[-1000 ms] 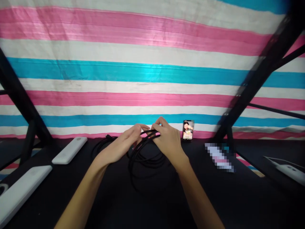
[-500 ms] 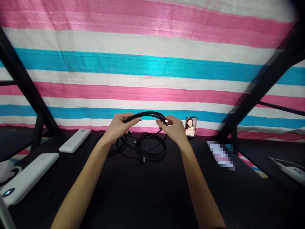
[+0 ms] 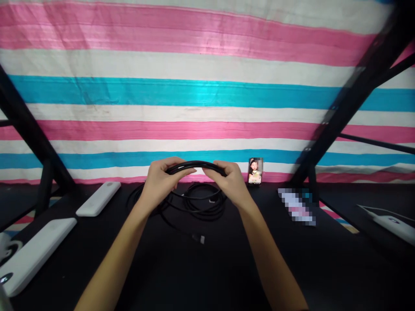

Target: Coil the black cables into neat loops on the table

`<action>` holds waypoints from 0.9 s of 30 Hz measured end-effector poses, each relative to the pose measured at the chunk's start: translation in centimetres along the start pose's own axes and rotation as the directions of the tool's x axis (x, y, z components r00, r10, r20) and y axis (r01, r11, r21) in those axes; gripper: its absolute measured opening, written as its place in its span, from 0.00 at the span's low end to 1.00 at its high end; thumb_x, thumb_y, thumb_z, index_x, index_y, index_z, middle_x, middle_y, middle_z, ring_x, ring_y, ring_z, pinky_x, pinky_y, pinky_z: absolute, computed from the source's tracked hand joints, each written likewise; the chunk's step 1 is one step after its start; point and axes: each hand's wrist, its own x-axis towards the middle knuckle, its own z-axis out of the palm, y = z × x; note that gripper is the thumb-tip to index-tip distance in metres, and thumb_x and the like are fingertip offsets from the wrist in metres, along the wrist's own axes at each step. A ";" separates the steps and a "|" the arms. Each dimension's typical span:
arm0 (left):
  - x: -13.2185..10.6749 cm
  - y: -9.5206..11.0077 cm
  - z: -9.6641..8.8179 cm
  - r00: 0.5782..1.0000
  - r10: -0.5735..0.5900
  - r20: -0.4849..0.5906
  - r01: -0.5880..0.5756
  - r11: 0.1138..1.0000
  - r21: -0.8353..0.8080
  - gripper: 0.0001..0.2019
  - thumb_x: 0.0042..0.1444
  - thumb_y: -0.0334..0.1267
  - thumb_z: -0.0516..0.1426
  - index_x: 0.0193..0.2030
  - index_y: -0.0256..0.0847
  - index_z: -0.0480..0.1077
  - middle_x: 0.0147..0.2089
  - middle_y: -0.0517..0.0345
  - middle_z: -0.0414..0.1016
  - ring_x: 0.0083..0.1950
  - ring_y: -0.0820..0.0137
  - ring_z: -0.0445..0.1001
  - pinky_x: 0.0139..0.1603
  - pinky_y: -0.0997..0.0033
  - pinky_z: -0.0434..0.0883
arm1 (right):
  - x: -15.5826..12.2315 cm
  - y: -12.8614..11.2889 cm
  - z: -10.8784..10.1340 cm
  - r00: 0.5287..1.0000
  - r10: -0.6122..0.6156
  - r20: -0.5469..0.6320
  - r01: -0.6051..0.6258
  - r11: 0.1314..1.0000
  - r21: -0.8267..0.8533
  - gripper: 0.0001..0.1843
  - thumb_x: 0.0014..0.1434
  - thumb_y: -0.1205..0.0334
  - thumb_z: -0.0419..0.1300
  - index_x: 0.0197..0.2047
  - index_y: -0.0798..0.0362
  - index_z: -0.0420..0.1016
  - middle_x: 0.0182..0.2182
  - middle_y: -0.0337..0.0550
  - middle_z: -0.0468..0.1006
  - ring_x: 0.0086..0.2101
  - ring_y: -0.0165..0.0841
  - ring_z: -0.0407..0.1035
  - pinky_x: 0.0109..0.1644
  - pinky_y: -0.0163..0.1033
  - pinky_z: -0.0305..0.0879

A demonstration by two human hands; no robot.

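A coiled black cable (image 3: 197, 164) is stretched between my two hands above the black table, its loops bunched together at the top. My left hand (image 3: 162, 181) is closed round the left side of the coil, thumb along the front. On the right side my right hand (image 3: 228, 179) grips the same coil. Lower loops hang below the hands. A metal-tipped plug (image 3: 201, 239) hangs or lies in front of the coil; I cannot tell which. Behind, more black cable (image 3: 204, 216) lies coiled on the table.
Two white power banks (image 3: 99, 199) (image 3: 39, 255) lie at the left. A phone (image 3: 255, 171) with a lit screen stands at the back, and a blurred-out flat object (image 3: 296, 206) lies right of it. Another white device (image 3: 395, 226) is far right. Black frame bars (image 3: 350, 108) flank the striped sheet.
The loops between my hands are now bunched more tightly, and my hands sit slightly lower. The plug appears nearer to me. The view has shifted slightly.
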 end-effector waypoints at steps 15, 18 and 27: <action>0.5 -4.1 4.7 0.952 -0.267 -0.147 0.223 0.939 -0.263 0.17 0.51 0.51 0.56 0.22 0.40 0.69 0.28 0.56 0.73 0.39 0.64 0.71 0.43 0.69 0.63 | 0.7 -0.1 -0.2 0.904 0.205 -0.375 0.175 0.622 0.763 0.30 0.46 0.60 0.61 0.15 0.52 0.38 0.11 0.26 0.37 0.12 0.19 0.32 0.15 0.32 0.31; 0.1 -4.1 5.7 0.920 -0.365 -0.144 0.288 0.877 -0.385 0.15 0.49 0.51 0.58 0.29 0.39 0.71 0.33 0.55 0.75 0.38 0.66 0.70 0.39 0.71 0.63 | 0.5 -0.2 0.0 0.912 0.151 -0.382 0.213 0.621 0.755 0.30 0.47 0.61 0.60 0.15 0.53 0.37 0.11 0.26 0.36 0.12 0.19 0.33 0.15 0.32 0.32; 0.1 -3.5 5.6 0.844 -0.537 0.015 0.284 0.422 -0.861 0.18 0.43 0.47 0.63 0.23 0.39 0.60 0.18 0.68 0.65 0.21 0.76 0.69 0.29 0.76 0.64 | 0.8 1.0 1.6 0.966 0.231 -0.116 -0.019 0.513 0.858 0.30 0.48 0.59 0.59 0.15 0.52 0.36 0.10 0.27 0.39 0.11 0.20 0.35 0.13 0.30 0.38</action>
